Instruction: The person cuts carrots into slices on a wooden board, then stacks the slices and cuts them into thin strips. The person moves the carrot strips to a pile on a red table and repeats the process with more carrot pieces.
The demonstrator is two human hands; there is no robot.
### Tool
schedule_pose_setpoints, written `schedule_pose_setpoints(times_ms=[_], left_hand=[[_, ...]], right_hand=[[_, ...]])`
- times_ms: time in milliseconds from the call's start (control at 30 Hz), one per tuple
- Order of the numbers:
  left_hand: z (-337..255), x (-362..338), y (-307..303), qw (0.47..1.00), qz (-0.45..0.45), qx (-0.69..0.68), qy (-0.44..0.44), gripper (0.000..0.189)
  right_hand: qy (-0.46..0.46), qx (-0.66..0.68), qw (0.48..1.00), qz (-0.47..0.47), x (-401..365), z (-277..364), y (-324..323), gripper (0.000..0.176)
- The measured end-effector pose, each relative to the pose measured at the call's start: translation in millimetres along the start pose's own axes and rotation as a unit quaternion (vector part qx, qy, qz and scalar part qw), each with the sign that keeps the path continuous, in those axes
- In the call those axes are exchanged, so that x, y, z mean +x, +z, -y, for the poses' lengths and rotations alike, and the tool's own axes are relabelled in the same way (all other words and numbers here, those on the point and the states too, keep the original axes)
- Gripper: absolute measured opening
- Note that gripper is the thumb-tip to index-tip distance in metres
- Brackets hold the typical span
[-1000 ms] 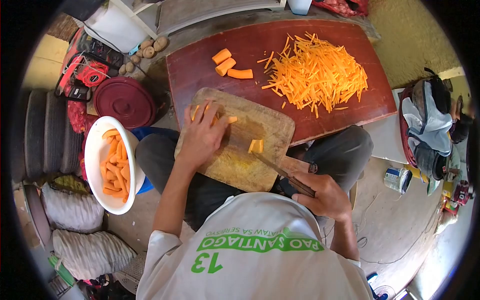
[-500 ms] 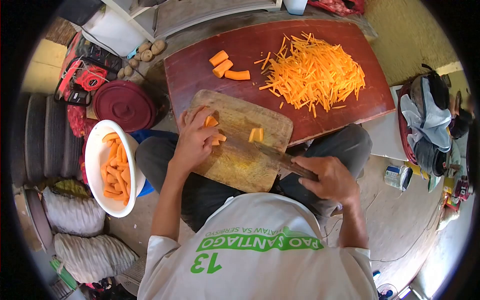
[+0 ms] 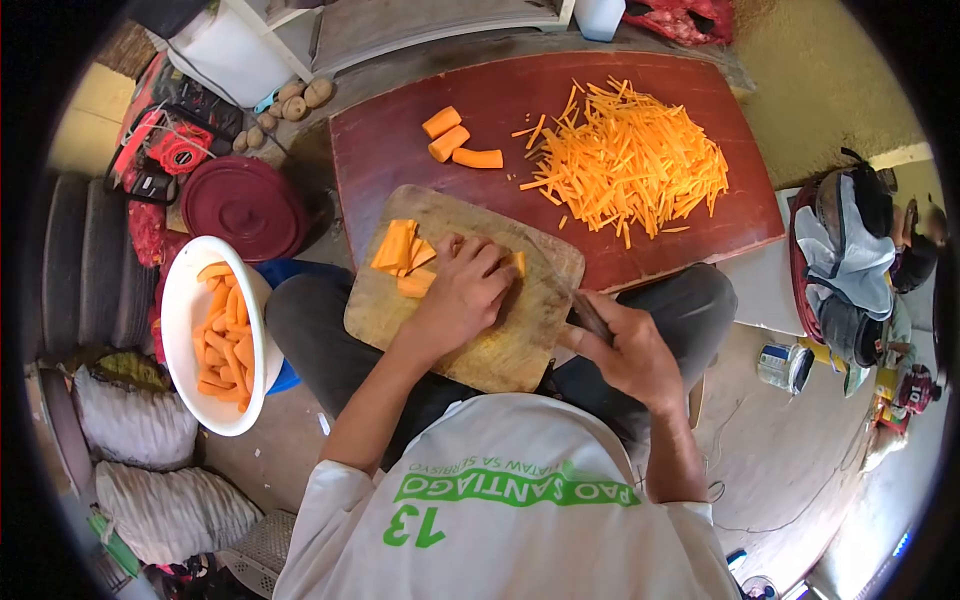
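A worn wooden cutting board [image 3: 400, 318] rests over the lap, its far part against a red table [image 3: 390, 90]. Curled over the board, my left hand [image 3: 465, 295] has its fingertips at a carrot piece [image 3: 516, 264]. My right hand [image 3: 632, 345] is wrapped round the handle of a knife [image 3: 592, 316], whose blade is hard to make out at the board's right side. Left of my left hand lie cut carrot pieces [image 3: 397, 245]. On the table are a heap of carrot strips [image 3: 640, 160] and three thick carrot pieces [image 3: 447, 143].
A white basin [image 3: 262, 290] of peeled carrots stands at the left, near a dark red lid [image 3: 243, 208]. Tires [image 3: 65, 270] and filled sacks [image 3: 175, 510] are farther left. A can [image 3: 783, 367] stands on the floor at the right.
My left hand has moved right from the cut pieces to the single carrot piece. The knife in my right hand has turned more upright. More cut pieces now show at the board's left.
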State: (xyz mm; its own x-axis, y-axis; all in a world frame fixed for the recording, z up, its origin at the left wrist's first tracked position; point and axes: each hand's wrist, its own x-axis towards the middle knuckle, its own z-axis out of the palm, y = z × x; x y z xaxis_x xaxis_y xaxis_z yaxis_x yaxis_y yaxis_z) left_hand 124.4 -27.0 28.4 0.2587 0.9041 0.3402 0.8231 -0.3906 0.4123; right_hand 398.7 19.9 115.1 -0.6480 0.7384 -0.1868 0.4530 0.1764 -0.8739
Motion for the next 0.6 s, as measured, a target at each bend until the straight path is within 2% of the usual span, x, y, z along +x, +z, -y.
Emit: schedule_pose_setpoints(times_ms=[67,100,233,333,400,533,600], left_hand=[[0.5,-5.0,5.6,1.0,-0.025,0.005,0.0,0.027],[0.0,-6.8,6.4,0.999,-0.039,0.009,-0.001,0.028],[0.9,-9.2,3.3,0.997,-0.043,0.054,-0.042,0.026],[11.9,-8.9,2.7,0.991,-0.088,0.078,-0.059,0.025],[17.3,-9.2,2.1,0.988,-0.115,0.084,-0.064,0.025],[6.5,-15.7,2.1,0.99,-0.114,0.046,-0.076,0.025],[-0.6,-18.6,4.5,0.992,-0.098,0.038,-0.074,0.026]], right_hand=[[-0.029,0.006,1.0,-0.004,1.6,0.5,10.0,0.036],[-0.015,-0.004,1.0,0.015,4.5,-1.0,15.2,0.039],[-0.081,-0.009,0.996,0.02,26.2,-4.0,33.4,0.045],[-0.045,0.007,0.999,0.018,37.5,-1.3,33.8,0.042],[-0.055,0.012,0.998,-0.003,37.5,-2.4,33.6,0.046],[-0.045,-0.016,0.999,-0.007,26.7,-13.5,32.8,0.049],[-0.091,-0.05,0.995,-0.003,20.9,-14.7,32.3,0.05]])
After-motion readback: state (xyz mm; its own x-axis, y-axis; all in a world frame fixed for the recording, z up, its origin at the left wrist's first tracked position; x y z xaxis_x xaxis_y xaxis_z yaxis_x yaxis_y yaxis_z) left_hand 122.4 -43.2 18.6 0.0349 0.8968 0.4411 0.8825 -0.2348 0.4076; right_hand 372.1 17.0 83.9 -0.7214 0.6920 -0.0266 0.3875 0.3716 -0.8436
